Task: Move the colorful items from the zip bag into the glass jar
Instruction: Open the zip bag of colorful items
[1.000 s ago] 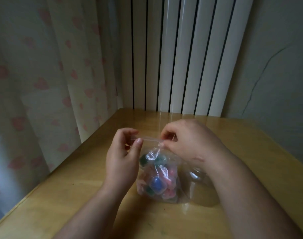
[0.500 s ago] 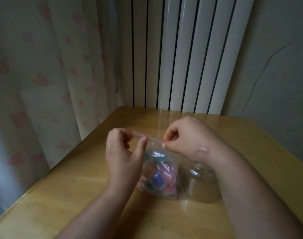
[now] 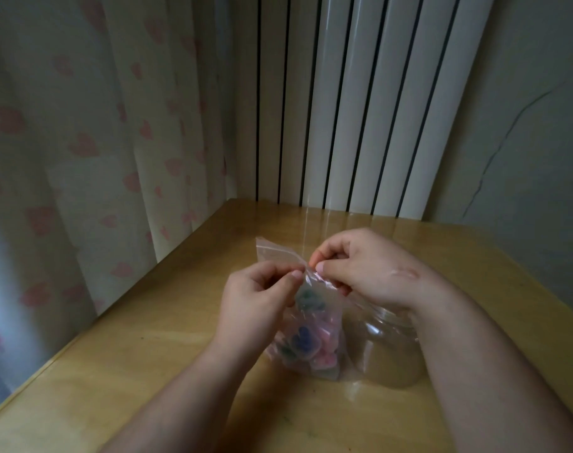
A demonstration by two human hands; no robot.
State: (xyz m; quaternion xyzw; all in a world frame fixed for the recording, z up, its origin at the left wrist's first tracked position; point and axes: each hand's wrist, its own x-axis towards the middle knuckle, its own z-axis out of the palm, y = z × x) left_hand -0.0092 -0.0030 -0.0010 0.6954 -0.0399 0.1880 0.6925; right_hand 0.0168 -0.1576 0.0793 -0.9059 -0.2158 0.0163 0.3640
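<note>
On the table (image 3: 121, 371), the bag (image 3: 314, 325) of colorful items (image 3: 306, 343) stands at centre, touching the empty jar (image 3: 386, 351) at its 3 o'clock. At the bag's 12 o'clock both hands meet, left hand (image 3: 259, 308) and right hand (image 3: 363, 273) each pinching its top edge. Beyond, a curtain (image 3: 82, 142) at 10 o'clock.

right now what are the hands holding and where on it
Both hands pinch the zip bag at its top seal strip: the left hand from the left, the right hand from the right, thumbs and fingertips nearly meeting. The glass jar is not held.
</note>
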